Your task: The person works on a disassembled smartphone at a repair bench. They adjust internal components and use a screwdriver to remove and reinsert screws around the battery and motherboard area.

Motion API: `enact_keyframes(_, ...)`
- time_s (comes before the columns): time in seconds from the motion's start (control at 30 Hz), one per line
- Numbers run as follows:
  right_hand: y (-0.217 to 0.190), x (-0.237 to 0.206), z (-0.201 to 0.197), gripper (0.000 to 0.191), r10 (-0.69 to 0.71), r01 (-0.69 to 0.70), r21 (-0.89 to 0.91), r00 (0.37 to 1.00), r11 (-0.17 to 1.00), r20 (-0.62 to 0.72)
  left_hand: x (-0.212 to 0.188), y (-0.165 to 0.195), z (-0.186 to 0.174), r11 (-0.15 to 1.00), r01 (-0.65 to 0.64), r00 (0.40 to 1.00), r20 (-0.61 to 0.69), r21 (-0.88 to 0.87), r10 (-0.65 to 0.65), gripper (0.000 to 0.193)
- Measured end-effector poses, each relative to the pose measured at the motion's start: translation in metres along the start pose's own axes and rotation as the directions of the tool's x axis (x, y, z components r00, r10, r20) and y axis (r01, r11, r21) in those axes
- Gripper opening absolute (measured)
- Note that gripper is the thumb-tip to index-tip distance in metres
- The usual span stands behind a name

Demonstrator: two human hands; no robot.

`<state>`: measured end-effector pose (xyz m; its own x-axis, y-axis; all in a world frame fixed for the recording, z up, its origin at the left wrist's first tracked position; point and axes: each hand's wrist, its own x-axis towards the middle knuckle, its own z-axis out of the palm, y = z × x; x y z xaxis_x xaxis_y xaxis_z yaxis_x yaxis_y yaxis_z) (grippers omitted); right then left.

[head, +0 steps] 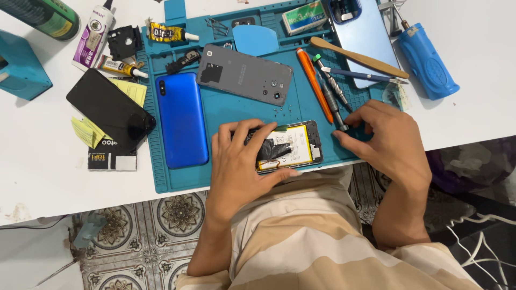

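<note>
Teal repair mat (226, 115) lying on white table (43, 177), carrying one opened phone (287, 146) at near edge, battery exposed. Left hand (239, 166) clamping around opened phone. Right hand (389, 140) resting beside it, fingertips pinching tip of grey screwdriver (334, 102). Counting also: one blue back cover (181, 119), one grey back cover (244, 74), one orange pen-like tool (315, 85), one black phone (110, 109) off mat.

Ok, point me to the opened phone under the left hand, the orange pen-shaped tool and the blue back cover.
opened phone (293, 146): head view, on its exposed battery label.
orange pen-shaped tool (315, 85): head view, on the middle of its shaft.
blue back cover (181, 121): head view, on the centre of its glossy panel.
</note>
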<state>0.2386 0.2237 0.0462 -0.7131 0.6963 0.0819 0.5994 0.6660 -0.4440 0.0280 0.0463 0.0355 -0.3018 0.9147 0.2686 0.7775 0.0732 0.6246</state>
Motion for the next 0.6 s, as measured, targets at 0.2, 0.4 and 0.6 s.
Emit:
enact_keyframes(0.2, 0.001, -0.011, -0.012, 0.020, 0.030, 0.046, 0.241, 0.953, 0.969, -0.303, -0.001, 0.005, 0.003, 0.999, 0.010, 1.000, 0.006, 0.046, -0.010, 0.071)
enact_keyframes(0.4, -0.005, -0.025, -0.029, 0.015, -0.025, 0.209, 0.378, 0.899, 0.902, -0.438, 0.000, 0.004, 0.003, 0.998, -0.028, 1.000, 0.009, 0.052, 0.027, 0.082)
enact_keyframes(0.6, 0.000, -0.021, -0.011, 0.033, -0.110, 0.222, 0.291, 0.927, 0.931, -0.358, 0.001, 0.003, 0.006, 0.995, -0.061, 0.998, -0.011, 0.078, 0.062, 0.079)
